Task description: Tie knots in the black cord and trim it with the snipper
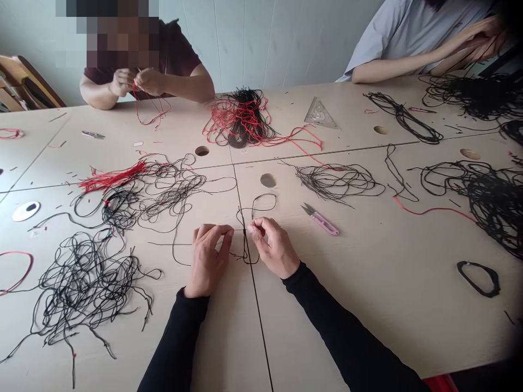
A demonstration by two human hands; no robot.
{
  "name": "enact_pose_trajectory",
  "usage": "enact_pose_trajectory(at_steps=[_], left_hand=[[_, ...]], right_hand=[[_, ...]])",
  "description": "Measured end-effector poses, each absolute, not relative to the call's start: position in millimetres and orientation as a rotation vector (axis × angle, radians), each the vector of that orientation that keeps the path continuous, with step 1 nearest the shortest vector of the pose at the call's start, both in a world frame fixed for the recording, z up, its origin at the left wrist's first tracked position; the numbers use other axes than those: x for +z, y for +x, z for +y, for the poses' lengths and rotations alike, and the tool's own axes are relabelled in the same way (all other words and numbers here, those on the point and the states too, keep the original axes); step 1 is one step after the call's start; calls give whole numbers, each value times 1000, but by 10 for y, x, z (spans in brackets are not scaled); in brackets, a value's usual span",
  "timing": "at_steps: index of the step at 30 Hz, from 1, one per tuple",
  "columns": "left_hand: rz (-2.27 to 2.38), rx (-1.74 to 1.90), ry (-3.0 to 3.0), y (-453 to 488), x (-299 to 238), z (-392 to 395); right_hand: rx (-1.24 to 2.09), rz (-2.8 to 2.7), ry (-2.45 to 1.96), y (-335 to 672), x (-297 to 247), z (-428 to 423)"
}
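Observation:
Both my hands are over the table seam, pinching at a thin black cord (pixel 245 239) that has a knotted middle and a loop reaching up the table. My left hand (pixel 208 256) has thumb and forefinger closed on a thin strand of it, with a loose end trailing to the left. A short gap away, my right hand (pixel 275 245) pinches the same cord from the other side. Pink-handled thread snips (pixel 322 220) lie to the right of my right hand. A tangle of black cords (pixel 167 193) is spread beyond my left hand.
A large black cord heap (pixel 81 286) lies at left, a red bundle (pixel 116 175) above it. Red and black cords (pixel 241 117) pile at the back by a clear set square (pixel 321 114). Two people sit opposite, hands on cords. The table has round holes (pixel 268 180).

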State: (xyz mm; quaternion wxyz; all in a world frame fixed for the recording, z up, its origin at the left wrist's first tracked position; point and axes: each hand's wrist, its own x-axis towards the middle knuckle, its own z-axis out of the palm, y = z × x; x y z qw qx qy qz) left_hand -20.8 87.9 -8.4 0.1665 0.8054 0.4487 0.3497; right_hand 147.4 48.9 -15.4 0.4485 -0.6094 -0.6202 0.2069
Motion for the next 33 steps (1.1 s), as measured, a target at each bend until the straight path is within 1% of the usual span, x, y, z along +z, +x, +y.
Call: enact_pose_trajectory(at_steps=[4, 5, 6, 10, 12, 15, 23, 33], left_hand=[[1273, 1332, 2110, -216, -27, 828], [1252, 1351, 2024, -208, -13, 802], [1219, 1302, 1925, -194, 0, 774], [1048, 908, 1436, -83, 17, 694], [998, 860, 1206, -33, 8, 691], [931, 900, 992, -10, -14, 718], [883, 967, 934, -36, -28, 756], [846, 903, 895, -58, -22, 747]], right_hand=[[523, -1444, -1516, 1522, -153, 495], [520, -1433, -1512, 1524, -149, 493], [517, -1426, -1506, 1522, -144, 488], [516, -1425, -1471, 1479, -117, 464], [527, -1432, -1456, 1457, -101, 453], [563, -1456, -1429, 1432, -80, 442], [596, -1530, -1372, 1414, -69, 439], [565, -1574, -1373, 1421, -77, 447]])
